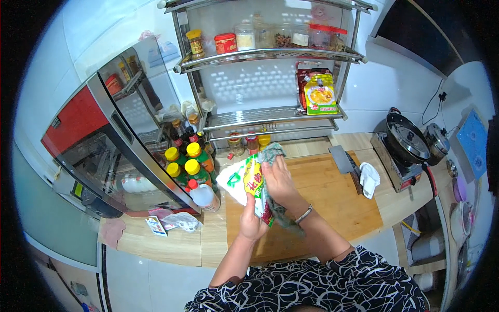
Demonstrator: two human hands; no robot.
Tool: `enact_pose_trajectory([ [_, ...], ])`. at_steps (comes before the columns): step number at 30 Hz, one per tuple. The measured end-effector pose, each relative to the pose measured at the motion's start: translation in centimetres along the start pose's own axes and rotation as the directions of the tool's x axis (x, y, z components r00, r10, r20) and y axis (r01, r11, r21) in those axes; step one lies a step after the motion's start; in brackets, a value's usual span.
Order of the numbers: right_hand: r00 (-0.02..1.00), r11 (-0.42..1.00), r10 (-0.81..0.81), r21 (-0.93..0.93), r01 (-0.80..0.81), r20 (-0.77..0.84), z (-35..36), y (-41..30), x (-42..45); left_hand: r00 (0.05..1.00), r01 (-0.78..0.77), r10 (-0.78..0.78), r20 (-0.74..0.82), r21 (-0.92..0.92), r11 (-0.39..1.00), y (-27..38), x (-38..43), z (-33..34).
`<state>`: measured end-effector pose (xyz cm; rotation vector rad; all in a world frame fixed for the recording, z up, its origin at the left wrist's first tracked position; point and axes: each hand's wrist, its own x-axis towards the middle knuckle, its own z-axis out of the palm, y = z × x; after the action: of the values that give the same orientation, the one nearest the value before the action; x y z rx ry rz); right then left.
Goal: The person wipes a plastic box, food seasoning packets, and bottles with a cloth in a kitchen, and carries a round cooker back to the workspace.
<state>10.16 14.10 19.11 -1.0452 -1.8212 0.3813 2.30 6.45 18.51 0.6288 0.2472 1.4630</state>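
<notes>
My left hand (251,220) grips the lower edge of some plastic food packets, a yellow, green and red one (253,181) lying against a white one (232,176). Against the right side of the packets, my right hand (278,179) holds a grey-green cloth (273,153), whose loose end hangs below the palm. Both hands are above the wooden cutting board (327,195). A cleaver (340,159) lies at the board's back right, beside a dark narrow object (354,171) and a crumpled white cloth (369,180).
Left of the board stand several yellow-capped bottles (199,171) and a red-capped jug (204,197), beside a glass-fronted cabinet (128,156). A metal rack (269,117) with jars is behind. A lidded pan (407,136) sits on a portable stove (401,175) at right.
</notes>
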Motion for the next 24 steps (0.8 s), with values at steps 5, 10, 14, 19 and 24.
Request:
enact_pose_trajectory([
  [5,0.935,0.928,0.338,0.13,-0.35,0.106,-2.5,-1.2,-1.3,0.993,0.086,-0.086,-0.084,-0.005,0.996,-0.4,0.3,-0.3],
  [10,0.928,0.899,0.357,0.308,-0.31,-0.106,-2.8,2.6,-0.7,0.99,0.131,-0.132,-0.046,-0.011,0.991,-2.6,1.8,-0.5],
  [14,0.881,0.818,0.453,0.456,-0.35,-0.137,-4.2,3.5,-0.1,0.996,0.086,-0.086,-0.014,0.001,0.996,-3.7,2.5,1.1],
  [19,0.796,0.643,0.602,0.632,-0.434,-0.067,-5.0,3.1,1.4,0.992,0.105,-0.105,0.075,0.01,0.994,-3.2,2.2,1.8],
  [24,0.963,0.789,0.255,0.557,-0.26,0.088,-3.2,3.2,-0.5,0.989,-0.09,0.096,-0.109,0.062,0.994,-4.9,5.1,2.8],
])
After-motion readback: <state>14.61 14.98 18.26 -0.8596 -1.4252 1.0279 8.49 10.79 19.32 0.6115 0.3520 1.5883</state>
